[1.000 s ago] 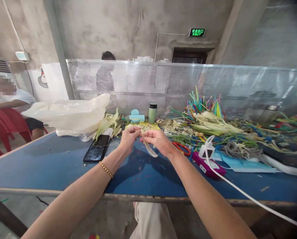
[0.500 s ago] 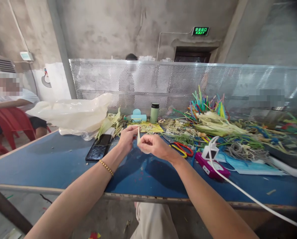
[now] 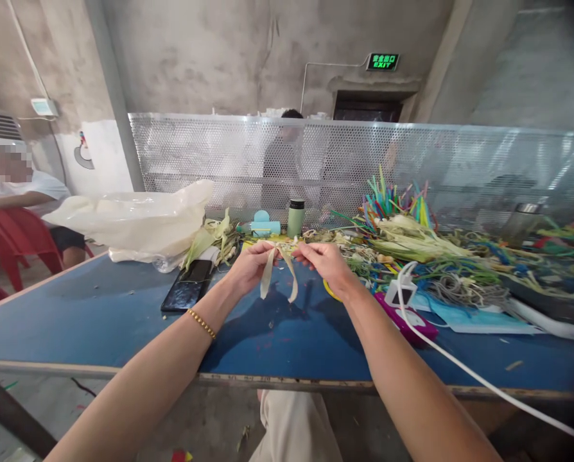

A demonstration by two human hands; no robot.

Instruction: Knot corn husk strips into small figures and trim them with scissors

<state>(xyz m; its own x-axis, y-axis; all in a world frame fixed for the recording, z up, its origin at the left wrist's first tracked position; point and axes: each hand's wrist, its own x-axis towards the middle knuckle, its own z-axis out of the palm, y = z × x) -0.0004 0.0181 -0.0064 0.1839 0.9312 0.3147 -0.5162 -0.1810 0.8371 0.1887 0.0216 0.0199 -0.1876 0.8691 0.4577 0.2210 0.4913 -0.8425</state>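
Observation:
Above the blue table (image 3: 94, 314) I hold a pale corn-husk strip (image 3: 268, 279) between both hands. My left hand (image 3: 249, 266) pinches it at the top left. My right hand (image 3: 326, 264) pinches it from the right. Two loose ends of the strip hang down between the hands. A gold bead bracelet (image 3: 201, 323) is on my left wrist.
A black phone (image 3: 187, 294) lies left of my hands. At the back stand a green bottle (image 3: 295, 218) and a white plastic bag (image 3: 137, 221). Right: a heap of husks and coloured strips (image 3: 412, 240), a pink power strip (image 3: 407, 321) with white cable. A person sits far left.
My hands have drawn apart and risen slightly; the strip, held upright half a second ago, now hangs as two ends. A person behind the mesh screen has walked right.

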